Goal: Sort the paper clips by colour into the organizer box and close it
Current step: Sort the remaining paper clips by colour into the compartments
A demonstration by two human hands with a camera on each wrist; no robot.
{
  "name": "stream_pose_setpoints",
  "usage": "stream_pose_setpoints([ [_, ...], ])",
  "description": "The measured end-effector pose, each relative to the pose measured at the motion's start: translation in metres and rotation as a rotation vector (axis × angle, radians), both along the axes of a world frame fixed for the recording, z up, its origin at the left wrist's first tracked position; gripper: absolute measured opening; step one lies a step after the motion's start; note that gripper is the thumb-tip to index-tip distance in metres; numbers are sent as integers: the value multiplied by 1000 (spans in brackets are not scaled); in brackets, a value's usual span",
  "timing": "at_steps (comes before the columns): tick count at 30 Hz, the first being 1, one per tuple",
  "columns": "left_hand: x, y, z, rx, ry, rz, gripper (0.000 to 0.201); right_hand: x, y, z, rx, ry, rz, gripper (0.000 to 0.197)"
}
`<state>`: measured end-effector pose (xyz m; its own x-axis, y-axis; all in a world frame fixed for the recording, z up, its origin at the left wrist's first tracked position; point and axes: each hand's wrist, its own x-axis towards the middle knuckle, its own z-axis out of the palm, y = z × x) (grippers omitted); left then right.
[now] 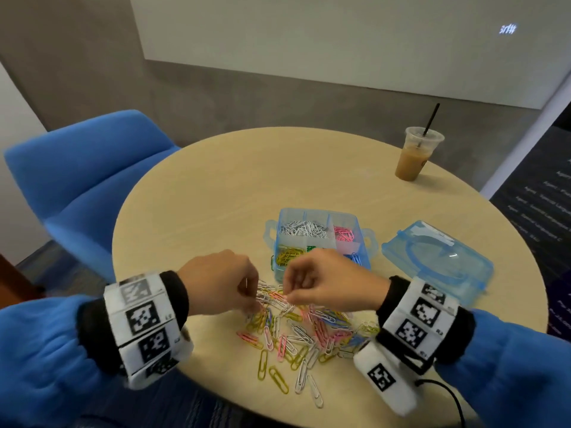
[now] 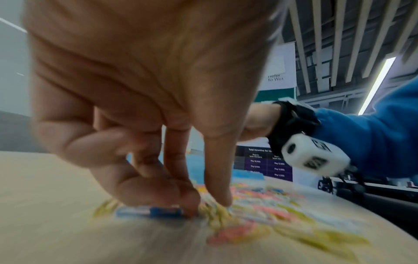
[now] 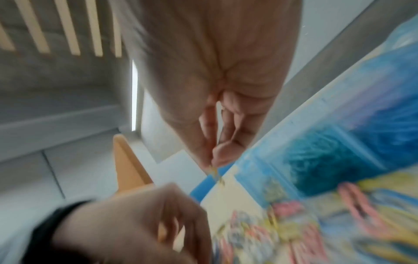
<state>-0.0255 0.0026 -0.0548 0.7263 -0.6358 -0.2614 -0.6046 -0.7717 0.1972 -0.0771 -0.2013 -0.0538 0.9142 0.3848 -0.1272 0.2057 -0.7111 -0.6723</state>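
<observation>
Round and pale, the tabletop (image 1: 216, 193) carries one organizer box (image 1: 321, 242), open and partly filled, with its one lid (image 1: 438, 261) lying to its right. Dozens of mixed paper clips (image 1: 306, 332) remain unsorted near the front edge. Left hand (image 1: 221, 281) and right hand (image 1: 327, 284) each pinch at the heap; which clips, through the blur, I cannot tell.

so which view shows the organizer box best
The head view: the organizer box sits open with white, pink, yellow and blue clips in separate compartments. The right wrist view shows only a blue blur; the left wrist view barely shows it behind the fingers.
</observation>
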Motion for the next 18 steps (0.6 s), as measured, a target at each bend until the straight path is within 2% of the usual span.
stream_pose_setpoints([
  [3, -12, 3, -12, 51, 5, 29, 36, 10, -5, 14, 221, -64, -190, 4],
  [4, -14, 2, -15, 41, -8, 45, 39, 13, -6, 16, 242, -126, -256, 4],
  [6, -15, 1, -18, 17, -38, 70, 41, 16, -7, 17, 140, -263, -323, 3],
  [9, -15, -3, -17, 9, -51, 65, 39, 10, -5, 14, -58, -317, -210, 2],
  [13, -17, -6, -17, 1, -44, 49, 29, -8, 4, 1, -295, -152, 5, 8],
  [18, -17, -7, -17, 7, -27, 69, 19, -14, 14, -11, -395, -127, 55, 4],
])
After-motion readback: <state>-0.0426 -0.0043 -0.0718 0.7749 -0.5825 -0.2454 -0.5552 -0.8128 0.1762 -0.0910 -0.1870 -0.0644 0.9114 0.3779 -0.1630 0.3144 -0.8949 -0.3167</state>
